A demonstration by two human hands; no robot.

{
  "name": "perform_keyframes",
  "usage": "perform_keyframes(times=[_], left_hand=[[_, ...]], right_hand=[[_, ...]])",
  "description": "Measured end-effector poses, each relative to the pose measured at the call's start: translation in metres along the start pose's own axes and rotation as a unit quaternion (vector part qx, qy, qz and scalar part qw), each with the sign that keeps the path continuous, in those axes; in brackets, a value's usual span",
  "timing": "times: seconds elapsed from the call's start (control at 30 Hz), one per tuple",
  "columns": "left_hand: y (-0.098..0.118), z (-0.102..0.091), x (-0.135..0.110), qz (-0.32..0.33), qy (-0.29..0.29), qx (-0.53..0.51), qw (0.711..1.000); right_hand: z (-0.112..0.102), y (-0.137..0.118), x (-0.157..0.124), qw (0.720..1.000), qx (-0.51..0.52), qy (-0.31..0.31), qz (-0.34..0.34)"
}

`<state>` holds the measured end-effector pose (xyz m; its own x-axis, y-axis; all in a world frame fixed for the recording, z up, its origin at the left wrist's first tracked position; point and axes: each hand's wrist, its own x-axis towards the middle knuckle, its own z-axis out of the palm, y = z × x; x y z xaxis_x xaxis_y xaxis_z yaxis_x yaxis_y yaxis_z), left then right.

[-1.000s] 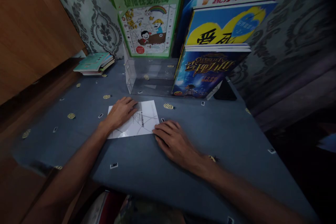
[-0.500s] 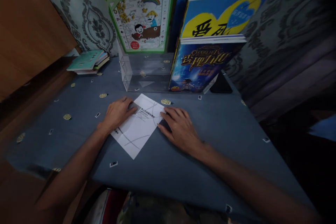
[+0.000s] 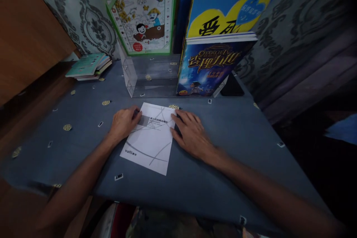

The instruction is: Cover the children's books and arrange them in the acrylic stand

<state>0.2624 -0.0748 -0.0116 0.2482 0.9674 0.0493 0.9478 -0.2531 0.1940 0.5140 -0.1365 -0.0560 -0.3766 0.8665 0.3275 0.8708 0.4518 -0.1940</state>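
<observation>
A white instruction booklet (image 3: 147, 141) with grey curved lines, a grey block and printed text lies flat on the dark blue-grey tablecloth, its lower end tilted slightly right. At its upper left edge, my left hand (image 3: 123, 121) has curled fingers and a thumb closed on the paper. My right hand (image 3: 193, 132) grips the upper right edge, with thumb and fingertips at the paper and the palm low over the cloth. Parts of the fingers on both hands are hidden.
Behind the booklet a clear acrylic rack (image 3: 147, 81) holds a green picture book (image 3: 142, 22), a blue-and-yellow book (image 3: 234, 9) and a dark blue book (image 3: 213, 65). Books are stacked (image 3: 87, 66) at the back left. A black flat object (image 3: 232, 86) lies beside the rack.
The booklet has turned between my hands, its lower corner swinging to the right, so its text now sits closer to level. Both hands stay at its edges. The view has shifted slightly.
</observation>
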Motion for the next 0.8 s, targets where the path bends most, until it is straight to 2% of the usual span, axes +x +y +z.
perform_keyframes(times=[0.43, 0.57, 0.8], left_hand=[[0.005, 0.004, -0.002, 0.013, 0.004, 0.017, 1.0], [0.006, 0.006, -0.003, 0.023, 0.033, 0.017, 0.999], [0.007, 0.012, -0.005, 0.065, 0.088, -0.02, 0.994]], right_hand=[[-0.001, 0.006, 0.0, 0.997, 0.076, 0.011, 0.021], [-0.003, 0.006, 0.0, 0.996, 0.086, 0.014, 0.014], [-0.001, 0.004, -0.001, 1.0, 0.023, -0.014, 0.006]])
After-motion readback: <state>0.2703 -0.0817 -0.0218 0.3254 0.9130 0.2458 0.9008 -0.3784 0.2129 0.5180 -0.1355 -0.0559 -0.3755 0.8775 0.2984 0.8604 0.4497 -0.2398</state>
